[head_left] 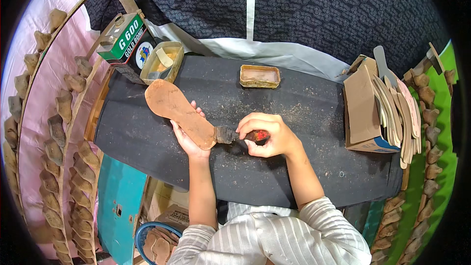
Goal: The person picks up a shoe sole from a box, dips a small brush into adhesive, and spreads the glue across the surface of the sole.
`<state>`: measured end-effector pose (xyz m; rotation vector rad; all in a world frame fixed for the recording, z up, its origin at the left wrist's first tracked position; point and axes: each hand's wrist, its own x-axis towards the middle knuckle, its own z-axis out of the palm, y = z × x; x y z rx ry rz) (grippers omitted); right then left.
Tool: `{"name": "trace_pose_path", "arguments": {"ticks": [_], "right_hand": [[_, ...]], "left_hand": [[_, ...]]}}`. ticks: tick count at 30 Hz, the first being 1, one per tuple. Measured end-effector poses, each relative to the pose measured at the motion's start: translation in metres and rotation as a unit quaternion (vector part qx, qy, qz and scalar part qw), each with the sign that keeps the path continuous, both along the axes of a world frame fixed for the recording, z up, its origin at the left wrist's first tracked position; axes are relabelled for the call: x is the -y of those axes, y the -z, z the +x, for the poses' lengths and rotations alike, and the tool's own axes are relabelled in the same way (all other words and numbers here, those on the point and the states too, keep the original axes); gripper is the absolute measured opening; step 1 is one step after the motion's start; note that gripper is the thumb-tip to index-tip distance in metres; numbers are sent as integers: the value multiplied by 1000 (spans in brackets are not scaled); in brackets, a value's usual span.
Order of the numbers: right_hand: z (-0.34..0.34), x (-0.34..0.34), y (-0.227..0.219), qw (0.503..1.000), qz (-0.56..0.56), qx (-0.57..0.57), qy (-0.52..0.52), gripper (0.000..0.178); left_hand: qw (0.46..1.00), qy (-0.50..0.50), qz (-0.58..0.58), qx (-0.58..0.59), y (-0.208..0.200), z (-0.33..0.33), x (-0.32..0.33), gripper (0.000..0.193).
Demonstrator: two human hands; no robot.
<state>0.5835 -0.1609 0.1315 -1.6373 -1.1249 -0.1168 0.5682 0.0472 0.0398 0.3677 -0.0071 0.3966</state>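
Note:
My left hand (189, 142) holds a tan shoe sole (171, 103) from beneath, fingers showing past its edge, the wide end pointing to the far left. My right hand (274, 133) is closed around the handle of a brush (225, 135), whose handle is dark with red patches. The dark bristles meet the sole's narrow end, at its right edge. Both hands are above a table covered in black cloth (304, 172).
At the back left stand a metal can (128, 44) and an open container (180, 61) with scraps inside. A shallow tray (260, 84) sits at the far middle. On the right, a cardboard box (360, 113) holds sole-shaped pieces (402, 113). Racks of shoe lasts (64, 105) flank the table.

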Motion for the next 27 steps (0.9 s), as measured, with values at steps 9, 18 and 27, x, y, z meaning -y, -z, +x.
{"name": "trace_pose_path", "arguments": {"ticks": [9, 18, 27], "right_hand": [[-1, -4, 1, 999, 4, -4, -37, 18], [0, 9, -9, 1000, 26, 13, 7, 19], [6, 16, -5, 999, -20, 13, 46, 19]], "left_hand": [[1000, 19, -11, 16, 4, 2, 0, 54], [999, 26, -7, 22, 2, 1, 1, 53], [1000, 14, 15, -7, -1, 0, 5, 56]]}}
